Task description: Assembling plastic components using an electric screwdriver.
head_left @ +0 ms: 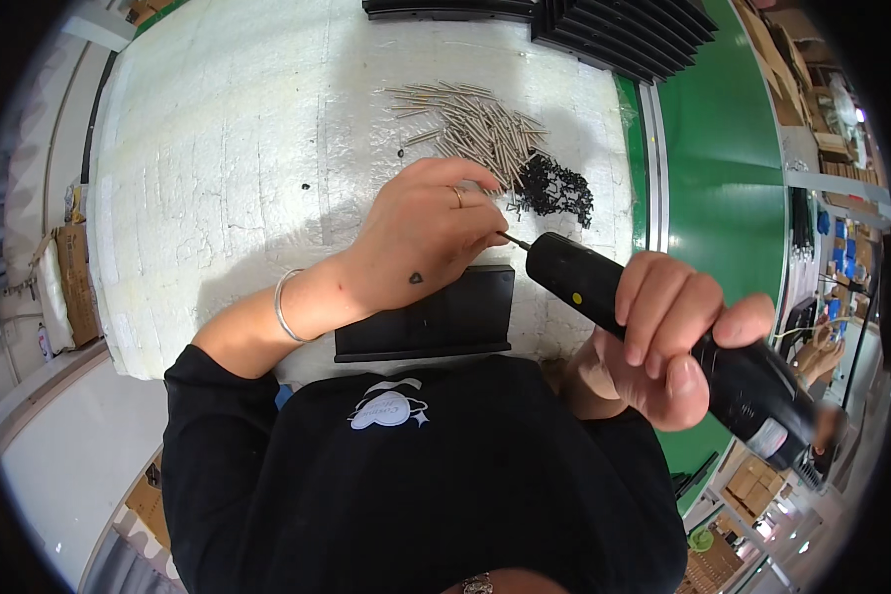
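Note:
My right hand (668, 337) is wrapped round a black electric screwdriver (579, 277), which slants up and left with its thin bit (515, 241) pointing at my left fingertips. The fingers of my left hand (421, 223) are closed in a pinch at the bit's tip; whatever they hold is too small and hidden to name. Below that hand, close to my body, lies a black flat panel (426, 322) with a raised near edge. Just beyond my fingers is a heap of thin silvery metal rods (485, 129). Small black screws (556, 188) are piled against its right side.
White foam wrapped in clear film (218, 129) covers the table. Stacked black finned parts (624, 35) stand at the far right, beside a long black piece (445, 8). A green surface (718, 178) runs along the right. Two tiny black bits lie left of the rods.

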A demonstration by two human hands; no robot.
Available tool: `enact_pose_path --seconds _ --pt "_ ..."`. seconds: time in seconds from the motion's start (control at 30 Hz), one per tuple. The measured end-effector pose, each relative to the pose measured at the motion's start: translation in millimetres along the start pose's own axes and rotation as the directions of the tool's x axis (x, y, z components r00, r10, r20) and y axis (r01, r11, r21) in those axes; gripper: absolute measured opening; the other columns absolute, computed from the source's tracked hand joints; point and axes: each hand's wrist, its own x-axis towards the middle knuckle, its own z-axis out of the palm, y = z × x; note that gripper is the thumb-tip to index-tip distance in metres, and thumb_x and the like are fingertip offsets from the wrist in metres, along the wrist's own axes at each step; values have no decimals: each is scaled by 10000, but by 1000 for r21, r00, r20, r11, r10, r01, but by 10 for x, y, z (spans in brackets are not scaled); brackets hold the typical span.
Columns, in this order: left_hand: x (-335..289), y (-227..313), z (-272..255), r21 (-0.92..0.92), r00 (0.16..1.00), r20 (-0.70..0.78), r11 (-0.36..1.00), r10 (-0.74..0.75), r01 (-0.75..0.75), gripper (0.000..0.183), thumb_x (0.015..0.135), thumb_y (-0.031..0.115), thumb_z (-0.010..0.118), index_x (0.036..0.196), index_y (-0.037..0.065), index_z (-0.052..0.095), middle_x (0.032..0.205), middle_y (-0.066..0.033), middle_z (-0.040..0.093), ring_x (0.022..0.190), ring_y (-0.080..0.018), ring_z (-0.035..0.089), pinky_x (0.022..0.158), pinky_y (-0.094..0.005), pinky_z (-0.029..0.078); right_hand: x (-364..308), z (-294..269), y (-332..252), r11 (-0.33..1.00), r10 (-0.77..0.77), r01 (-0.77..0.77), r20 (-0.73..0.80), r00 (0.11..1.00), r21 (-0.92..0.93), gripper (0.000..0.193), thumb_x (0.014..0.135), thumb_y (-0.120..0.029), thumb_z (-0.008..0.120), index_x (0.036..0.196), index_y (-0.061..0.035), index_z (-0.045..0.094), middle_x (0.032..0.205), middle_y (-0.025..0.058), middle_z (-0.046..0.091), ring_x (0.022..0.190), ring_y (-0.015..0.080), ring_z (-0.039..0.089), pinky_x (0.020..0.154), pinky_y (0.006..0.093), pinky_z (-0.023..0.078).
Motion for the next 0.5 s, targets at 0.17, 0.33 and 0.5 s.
enact_pose_path --seconds 0.17,0.33,0.5 --pt "-28 -75 -51 -150 990 127 985 -63 82 201 700 53 769 878 90 682 829 -27 682 1001 -259 626 818 -360 495 3 -20 -31 997 52 -55 44 998 59 370 794 -7 601 1080 -111 391 641 3 522 510 135 507 536 313 417" --pt "146 -268 -66 -111 996 -91 993 18 -28 189 735 85 757 916 72 704 914 -61 688 984 -264 606 814 -357 492 -18 49 56 994 62 -71 -117 991 -78 290 809 -100 553 1077 -101 443 611 -10 438 510 104 426 577 294 372" --pt "195 -647 -285 394 963 38 890 -268 232 99 802 146 687 851 66 717 858 -82 676 857 -291 587 731 -389 515 20 -7 38 996 41 -50 -120 992 -75 287 816 -105 546 1086 -93 450 619 -19 428 517 98 413 583 288 365"
